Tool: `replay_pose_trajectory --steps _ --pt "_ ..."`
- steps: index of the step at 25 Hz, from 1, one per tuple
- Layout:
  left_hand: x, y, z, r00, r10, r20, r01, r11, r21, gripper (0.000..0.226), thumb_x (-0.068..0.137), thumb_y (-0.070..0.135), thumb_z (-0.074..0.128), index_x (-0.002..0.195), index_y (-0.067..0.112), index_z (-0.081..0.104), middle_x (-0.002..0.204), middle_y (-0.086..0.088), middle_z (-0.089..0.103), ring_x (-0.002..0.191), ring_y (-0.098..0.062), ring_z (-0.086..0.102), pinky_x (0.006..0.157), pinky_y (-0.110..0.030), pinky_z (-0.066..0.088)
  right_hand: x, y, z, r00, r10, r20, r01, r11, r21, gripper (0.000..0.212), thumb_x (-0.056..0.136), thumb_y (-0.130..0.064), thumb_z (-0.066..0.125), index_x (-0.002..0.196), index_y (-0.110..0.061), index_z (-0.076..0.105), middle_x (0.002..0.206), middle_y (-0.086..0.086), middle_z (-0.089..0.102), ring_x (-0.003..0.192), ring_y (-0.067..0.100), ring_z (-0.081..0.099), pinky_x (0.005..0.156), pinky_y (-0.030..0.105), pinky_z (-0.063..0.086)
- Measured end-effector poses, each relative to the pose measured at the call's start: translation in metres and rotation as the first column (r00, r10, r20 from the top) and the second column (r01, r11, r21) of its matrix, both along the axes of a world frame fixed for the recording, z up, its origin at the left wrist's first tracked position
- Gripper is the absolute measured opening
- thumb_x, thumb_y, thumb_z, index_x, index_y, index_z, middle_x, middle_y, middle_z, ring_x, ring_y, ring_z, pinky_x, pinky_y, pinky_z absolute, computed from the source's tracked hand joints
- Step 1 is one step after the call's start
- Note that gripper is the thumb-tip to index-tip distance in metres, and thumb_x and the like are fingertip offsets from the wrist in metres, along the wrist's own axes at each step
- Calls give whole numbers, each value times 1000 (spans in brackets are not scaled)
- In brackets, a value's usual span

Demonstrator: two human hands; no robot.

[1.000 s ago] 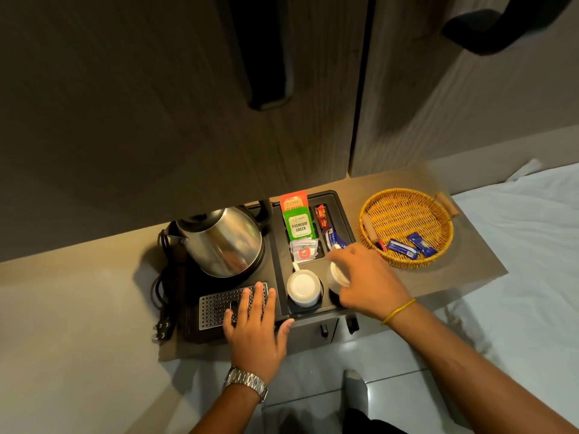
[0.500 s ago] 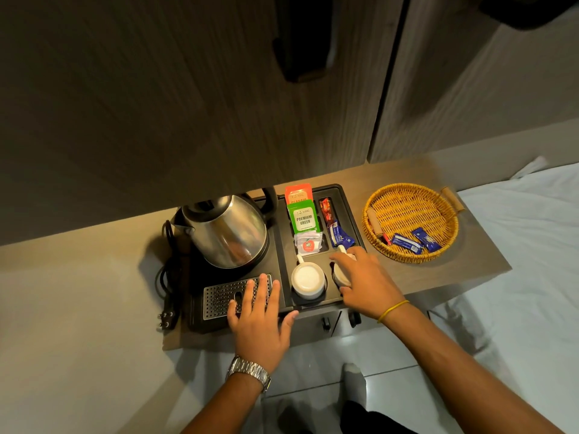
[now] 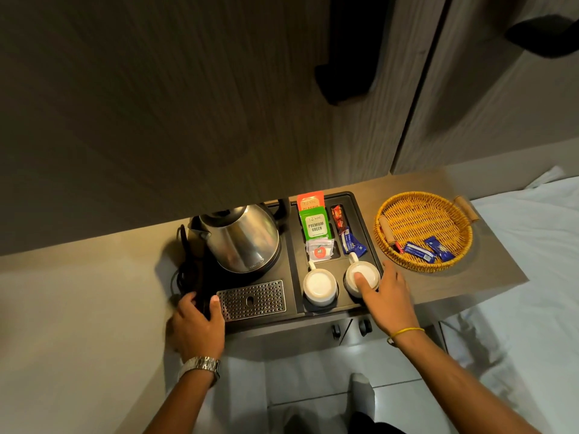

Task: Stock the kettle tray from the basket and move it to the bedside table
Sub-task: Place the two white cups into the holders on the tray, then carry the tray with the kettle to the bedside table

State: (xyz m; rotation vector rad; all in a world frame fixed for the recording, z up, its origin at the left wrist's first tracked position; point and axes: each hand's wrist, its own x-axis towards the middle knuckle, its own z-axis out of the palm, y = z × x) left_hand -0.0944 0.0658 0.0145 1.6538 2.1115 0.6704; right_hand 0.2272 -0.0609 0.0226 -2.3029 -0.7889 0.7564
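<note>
The black kettle tray (image 3: 293,252) sits on a wooden tabletop (image 3: 492,277). It holds a steel kettle (image 3: 241,236), tea sachets (image 3: 315,225), a blue sachet (image 3: 352,244) and two upturned white cups (image 3: 319,285) (image 3: 363,274). My left hand (image 3: 195,327) grips the tray's front left corner, thumb on the metal grate (image 3: 252,299). My right hand (image 3: 387,296) lies spread at the tray's right rim, thumb resting on the right cup. The wicker basket (image 3: 423,214), to the right, still holds two blue sachets (image 3: 418,250) and a tan stick (image 3: 387,231).
A black power cord (image 3: 185,261) lies bunched against the tray's left side. Wooden wardrobe doors (image 3: 219,104) with black handles (image 3: 344,57) rise right behind the table. A bed with a white sheet (image 3: 532,245) borders the table on the right.
My left hand slid from flat on the grate to the tray's front left corner and closed on it. My right hand released the right cup into its recess and spread toward the right rim.
</note>
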Motion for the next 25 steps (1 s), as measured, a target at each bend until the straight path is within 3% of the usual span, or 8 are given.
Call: replay_pose_trajectory --steps 4,10,13,15,18,22,25 --pt "14 2 0 999 26 33 -20 987 -157 61 92 45 65 135 3 55 127 -32 65 117 -52 59 94 -55 48 -3 9 1 995 -90 -40 90 996 -10 87 88 -53 68 155 -8 35 152 21 44 139 40 44 112 52 40" --pt "8 46 27 996 78 32 -59 917 -395 72 88 70 57 102 1 68 108 -25 70 97 -44 63 81 -41 47 6 10 -5 951 -240 -194 242 970 -12 89 75 -72 65 137 -9 56 134 19 58 120 37 56 99 49 48" --pt "-2 54 30 993 100 66 -60 890 -452 72 86 73 57 98 2 66 100 -19 69 86 -38 62 78 -40 49 14 1 -9 928 -257 -271 257 966 -33 92 68 -78 62 130 -10 62 125 14 66 117 36 60 93 45 48" --pt "-14 53 25 983 150 105 -86 887 -454 69 84 72 59 104 6 70 101 -21 71 87 -40 66 85 -45 55 24 -7 -11 876 -247 -414 266 964 -13 83 63 -76 65 109 -6 73 104 14 76 102 38 69 85 47 52" --pt "-21 45 22 979 156 134 -90 911 -403 63 83 72 57 103 15 73 97 -21 73 85 -40 67 86 -48 57 21 -23 -10 738 -228 -635 266 963 -37 69 68 -66 74 106 -9 76 92 14 81 93 36 75 90 48 57" --pt "-16 43 24 988 81 131 -15 896 -443 65 82 75 58 94 13 72 77 -10 67 71 -30 65 72 -37 51 8 -27 -15 761 -218 -612 288 957 17 65 82 -62 72 109 -3 72 100 20 78 96 38 73 89 47 56" --pt "-17 44 22 976 86 200 22 876 -482 57 86 64 64 97 9 72 80 -10 69 77 -31 66 80 -39 53 3 -26 -10 788 -225 -573 314 948 59 62 87 -58 68 102 2 73 96 22 76 83 32 71 75 39 51"
